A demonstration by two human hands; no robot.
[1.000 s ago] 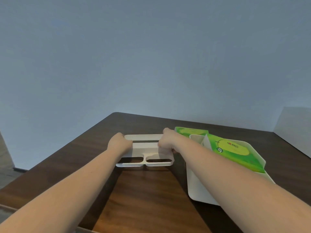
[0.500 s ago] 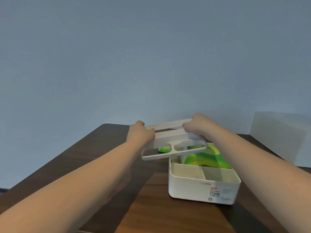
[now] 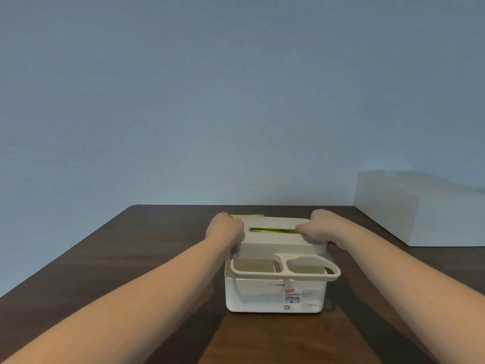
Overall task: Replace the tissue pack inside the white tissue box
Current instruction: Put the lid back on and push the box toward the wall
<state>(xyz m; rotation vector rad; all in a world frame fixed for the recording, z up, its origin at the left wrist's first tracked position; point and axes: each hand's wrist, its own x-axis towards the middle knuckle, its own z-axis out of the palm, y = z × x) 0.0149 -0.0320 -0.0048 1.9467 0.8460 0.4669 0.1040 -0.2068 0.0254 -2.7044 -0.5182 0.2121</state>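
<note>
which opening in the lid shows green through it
The long slot on the lid's far part, between the hands; the two front openings show only white inside.

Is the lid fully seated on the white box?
No. The lid overhangs the white box at front, skewed, gripped by left hand and right hand.

Dark wooden table (image 3: pixel 110 258) (grained) meets blue-grey wall (image 3: pixel 236 101).

One head view, looking forward and slightly down across the table (image 3: pixel 131 258), close over the box (image 3: pixel 275 298), wall filling the upper frame.
</note>
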